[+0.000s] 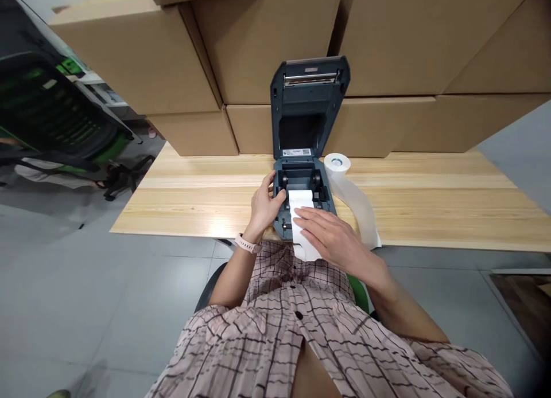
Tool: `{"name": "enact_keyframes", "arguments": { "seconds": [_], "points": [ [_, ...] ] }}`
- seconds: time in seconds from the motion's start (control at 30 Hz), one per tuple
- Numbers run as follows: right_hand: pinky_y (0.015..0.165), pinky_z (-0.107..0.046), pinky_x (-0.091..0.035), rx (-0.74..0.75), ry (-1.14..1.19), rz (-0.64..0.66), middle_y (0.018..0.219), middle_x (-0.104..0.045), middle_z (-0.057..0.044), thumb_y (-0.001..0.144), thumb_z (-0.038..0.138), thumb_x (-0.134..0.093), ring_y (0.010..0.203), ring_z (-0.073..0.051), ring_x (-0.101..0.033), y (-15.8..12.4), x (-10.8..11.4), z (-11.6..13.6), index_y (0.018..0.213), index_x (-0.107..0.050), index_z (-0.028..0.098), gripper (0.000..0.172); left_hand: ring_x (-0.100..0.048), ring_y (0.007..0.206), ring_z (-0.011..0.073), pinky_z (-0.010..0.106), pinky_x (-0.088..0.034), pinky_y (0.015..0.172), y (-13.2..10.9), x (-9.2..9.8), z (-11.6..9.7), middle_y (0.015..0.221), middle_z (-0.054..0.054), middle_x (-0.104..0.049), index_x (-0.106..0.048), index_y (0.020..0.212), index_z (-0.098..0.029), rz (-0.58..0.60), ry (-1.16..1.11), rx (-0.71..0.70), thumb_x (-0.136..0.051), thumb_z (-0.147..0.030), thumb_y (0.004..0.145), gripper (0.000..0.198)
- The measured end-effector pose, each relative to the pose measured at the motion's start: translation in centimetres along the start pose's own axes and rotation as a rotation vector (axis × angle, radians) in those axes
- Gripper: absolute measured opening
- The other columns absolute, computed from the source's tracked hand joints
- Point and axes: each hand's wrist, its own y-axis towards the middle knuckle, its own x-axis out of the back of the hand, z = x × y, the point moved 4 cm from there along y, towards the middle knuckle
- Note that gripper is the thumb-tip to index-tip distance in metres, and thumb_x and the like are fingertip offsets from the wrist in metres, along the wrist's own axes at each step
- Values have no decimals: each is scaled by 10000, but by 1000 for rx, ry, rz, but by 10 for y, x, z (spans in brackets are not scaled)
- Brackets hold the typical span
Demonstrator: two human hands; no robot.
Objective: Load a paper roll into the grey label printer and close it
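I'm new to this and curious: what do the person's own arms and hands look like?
The left hand and right hand are ungloved. A pale pink wristband is worn on the left; none shows on the right. Loose pinkish sleeves, crossed by dark grid lines, leave the forearms bare.

You can slide a hand along the table (193, 200) on the left, right up to your left hand (264, 206). On the right, the roll (344, 164) and its long tail (361, 206) lie just beside the printer (297, 166), so go around them; past them you have wide room. The lid (303, 106) stands up and blocks your way back. Behind it, the boxes (275, 42) make a wall. Your right hand (327, 233) blocks the printer's front, over the paper (301, 198).
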Motion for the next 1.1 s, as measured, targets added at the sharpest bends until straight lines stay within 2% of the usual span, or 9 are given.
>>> {"name": "enact_keyframes", "arguments": {
  "seconds": [0.13, 0.37, 0.7, 0.87, 1.1],
  "points": [
    [1098, -475, -652, -17, 29, -7, 1380, -765, -118, 1101, 202, -507, 1302, -258, -734, -2, -2, -2, 1270, -726, 157, 281, -720, 1253, 285, 455, -577, 1062, 1, -1, 2, 1473, 103, -711, -606, 1464, -254, 0, -9, 1, -654, -251, 884, 582],
    [1091, -493, -653, -6, 53, -49, 1391, -754, -149, 1094, 178, -511, 1322, -273, -721, -6, -5, -4, 1282, -718, 121, 285, -714, 1240, 293, 470, -562, 1068, 2, -1, 3, 1415, 114, -741, -593, 1483, -238, 7, -5, 13, -673, -293, 881, 610],
    [1061, -487, -671, -3, 59, -62, 1374, -765, -139, 1097, 183, -508, 1300, -273, -731, -7, -3, -4, 1275, -714, 128, 278, -659, 1297, 314, 509, -545, 1090, 6, -5, 13, 1562, 121, -633, -544, 1532, -262, 57, -63, 4, -684, -338, 869, 682],
    [1044, -475, -678, 0, 57, -88, 1347, -777, -136, 1087, 165, -520, 1283, -272, -738, -6, -3, -2, 1272, -714, 139, 269, -661, 1292, 309, 521, -524, 1125, 5, -5, 11, 1569, 124, -624, -534, 1537, -247, 58, -79, -5, -677, -336, 879, 679],
    [1049, -484, -674, -14, 55, -103, 1355, -774, -134, 1069, 137, -532, 1279, -280, -737, -9, -4, 1, 1295, -709, 138, 286, -664, 1280, 302, 501, -532, 1096, 4, -5, 8, 1563, 119, -628, -552, 1516, -263, 48, -99, 19, -697, -326, 874, 662]
  ]
}}
